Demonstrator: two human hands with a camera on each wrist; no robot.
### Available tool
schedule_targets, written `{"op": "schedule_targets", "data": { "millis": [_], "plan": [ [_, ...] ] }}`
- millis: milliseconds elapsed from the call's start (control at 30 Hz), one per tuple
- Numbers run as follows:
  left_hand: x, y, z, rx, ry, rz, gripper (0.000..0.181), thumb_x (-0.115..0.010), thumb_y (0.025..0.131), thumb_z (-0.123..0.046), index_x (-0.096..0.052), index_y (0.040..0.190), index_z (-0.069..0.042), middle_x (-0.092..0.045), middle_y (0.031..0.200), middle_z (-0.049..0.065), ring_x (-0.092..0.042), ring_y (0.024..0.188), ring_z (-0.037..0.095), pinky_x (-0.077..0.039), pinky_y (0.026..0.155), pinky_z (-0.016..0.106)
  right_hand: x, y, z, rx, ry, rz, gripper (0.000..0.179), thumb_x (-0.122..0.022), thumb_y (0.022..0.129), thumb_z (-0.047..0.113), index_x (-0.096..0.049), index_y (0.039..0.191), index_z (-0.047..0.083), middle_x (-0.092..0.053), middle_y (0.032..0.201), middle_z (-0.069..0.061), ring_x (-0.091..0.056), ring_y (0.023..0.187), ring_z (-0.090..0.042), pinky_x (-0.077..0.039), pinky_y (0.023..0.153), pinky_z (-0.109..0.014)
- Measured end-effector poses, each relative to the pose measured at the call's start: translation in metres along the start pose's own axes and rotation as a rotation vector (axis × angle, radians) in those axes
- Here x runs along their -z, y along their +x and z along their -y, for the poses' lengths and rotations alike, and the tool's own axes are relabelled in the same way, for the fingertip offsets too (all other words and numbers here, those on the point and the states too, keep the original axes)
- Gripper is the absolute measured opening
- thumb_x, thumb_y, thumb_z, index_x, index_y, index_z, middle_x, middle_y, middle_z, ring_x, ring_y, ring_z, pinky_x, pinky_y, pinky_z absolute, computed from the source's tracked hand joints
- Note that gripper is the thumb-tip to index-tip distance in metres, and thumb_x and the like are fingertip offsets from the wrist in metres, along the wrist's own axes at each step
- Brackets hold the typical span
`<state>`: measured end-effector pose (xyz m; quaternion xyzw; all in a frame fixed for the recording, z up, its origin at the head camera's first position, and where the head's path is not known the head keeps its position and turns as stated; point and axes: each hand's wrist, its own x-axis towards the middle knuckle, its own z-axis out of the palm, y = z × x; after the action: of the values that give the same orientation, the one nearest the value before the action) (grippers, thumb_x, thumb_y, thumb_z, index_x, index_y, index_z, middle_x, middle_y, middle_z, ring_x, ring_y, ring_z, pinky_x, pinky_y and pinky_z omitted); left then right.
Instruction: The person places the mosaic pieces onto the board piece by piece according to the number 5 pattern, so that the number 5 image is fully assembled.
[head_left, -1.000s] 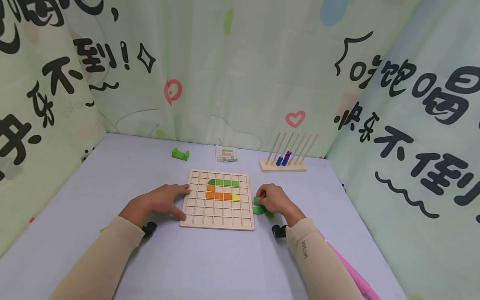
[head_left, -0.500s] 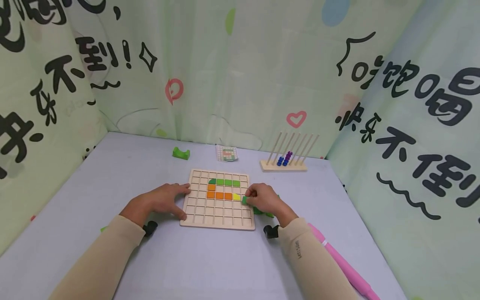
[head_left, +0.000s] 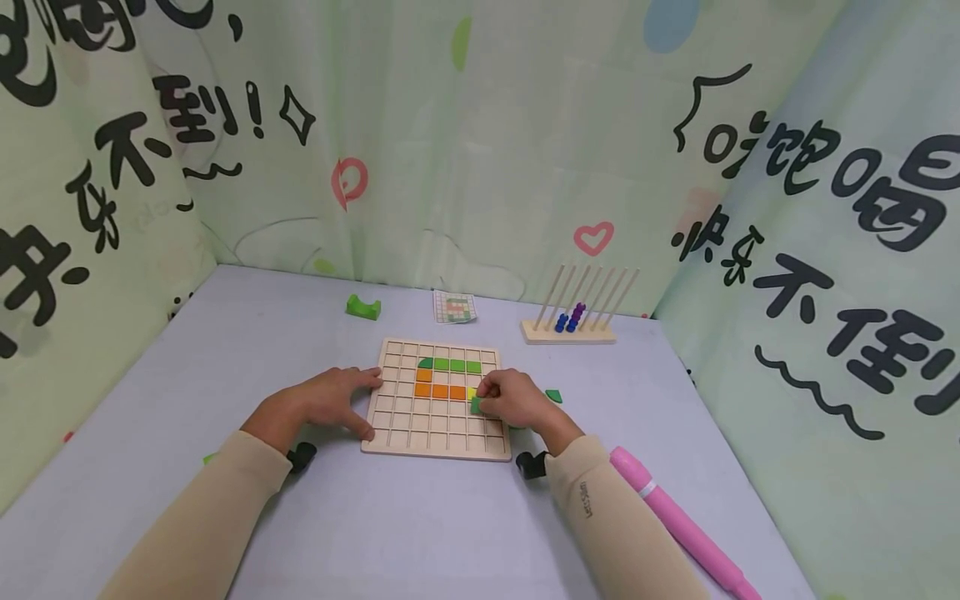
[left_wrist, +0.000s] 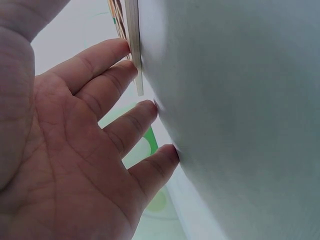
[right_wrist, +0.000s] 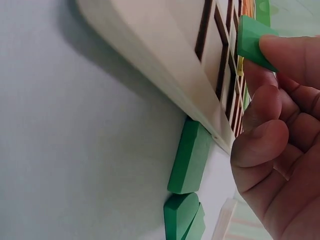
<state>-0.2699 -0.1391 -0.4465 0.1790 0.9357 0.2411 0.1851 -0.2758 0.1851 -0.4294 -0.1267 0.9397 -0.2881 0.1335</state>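
Observation:
A wooden grid board [head_left: 420, 435] lies in the middle of the table. Set in its cells are a row of green tiles [head_left: 457, 366], several orange tiles [head_left: 441, 391] and a yellow tile [head_left: 472, 393], partly covered by my fingers. My right hand [head_left: 516, 402] pinches a dark green square tile [right_wrist: 252, 44] between thumb and finger, close over the board just below the yellow one. My left hand [head_left: 324, 402] rests at the board's left edge with fingers spread; in the left wrist view its fingertips [left_wrist: 131, 67] meet that edge.
Loose green tiles [right_wrist: 191, 157] lie against the board's right side, with another green tile [head_left: 553, 396] beyond. Behind stand a peg rack [head_left: 567, 333] with beads, a pattern card [head_left: 454, 307] and a green block [head_left: 363, 307]. A pink stick [head_left: 686, 521] lies at right.
My right hand has picked the green tile up from beside the board and carried it left over the cells near the yellow tile. The left hand stays at the edge.

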Motion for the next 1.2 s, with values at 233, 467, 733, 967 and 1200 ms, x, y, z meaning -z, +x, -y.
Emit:
{"op": "schedule_targets", "data": {
  "millis": [233, 467, 733, 967, 1200],
  "plan": [
    [0.001, -0.001, -0.001, 0.006, 0.014, 0.0, 0.096, -0.094, 0.074, -0.039, -0.05, 0.154, -0.01, -0.036, 0.168, 0.008, -0.031, 0.153, 0.044, -0.031, 0.123, 0.059, -0.003, 0.001, 0.004, 0.001, -0.023, 0.004, 0.004, -0.071, 0.096, 0.012, -0.069, 0.099, 0.009, -0.064, 0.088, -0.002, -0.056, 0.08, -0.017, -0.047, 0.07, -0.029],
    [0.0, -0.001, 0.0, -0.014, -0.002, -0.007, 0.095, -0.095, 0.073, -0.037, -0.051, 0.153, -0.008, -0.037, 0.168, 0.007, -0.032, 0.153, 0.044, -0.031, 0.123, 0.058, -0.005, 0.002, 0.006, -0.009, -0.047, 0.009, 0.004, -0.071, 0.096, 0.011, -0.069, 0.097, 0.009, -0.064, 0.087, -0.002, -0.056, 0.079, -0.017, -0.048, 0.071, -0.028],
    [0.001, -0.001, -0.001, -0.018, 0.008, -0.006, 0.096, -0.094, 0.073, -0.039, -0.05, 0.154, -0.009, -0.037, 0.168, 0.008, -0.031, 0.153, 0.044, -0.031, 0.123, 0.059, -0.008, 0.003, 0.006, 0.003, -0.106, -0.002, 0.003, -0.072, 0.094, 0.009, -0.071, 0.096, 0.007, -0.063, 0.084, -0.002, -0.055, 0.076, -0.016, -0.046, 0.069, -0.027],
    [-0.001, 0.0, 0.0, -0.005, 0.009, -0.006, 0.097, -0.095, 0.072, -0.04, -0.051, 0.153, -0.01, -0.037, 0.168, 0.008, -0.031, 0.153, 0.045, -0.031, 0.123, 0.059, -0.011, 0.001, 0.011, 0.002, -0.152, -0.014, 0.004, -0.071, 0.095, 0.009, -0.073, 0.097, 0.006, -0.064, 0.082, -0.002, -0.056, 0.075, -0.016, -0.048, 0.069, -0.028],
    [-0.002, 0.001, 0.001, -0.005, 0.013, -0.01, 0.097, -0.095, 0.073, -0.04, -0.051, 0.153, -0.01, -0.037, 0.168, 0.008, -0.032, 0.153, 0.044, -0.031, 0.123, 0.059, -0.013, 0.0, 0.012, 0.0, -0.16, -0.047, 0.005, -0.074, 0.095, 0.009, -0.074, 0.098, 0.005, -0.065, 0.084, -0.002, -0.057, 0.076, -0.016, -0.051, 0.07, -0.029]
  ]
}}
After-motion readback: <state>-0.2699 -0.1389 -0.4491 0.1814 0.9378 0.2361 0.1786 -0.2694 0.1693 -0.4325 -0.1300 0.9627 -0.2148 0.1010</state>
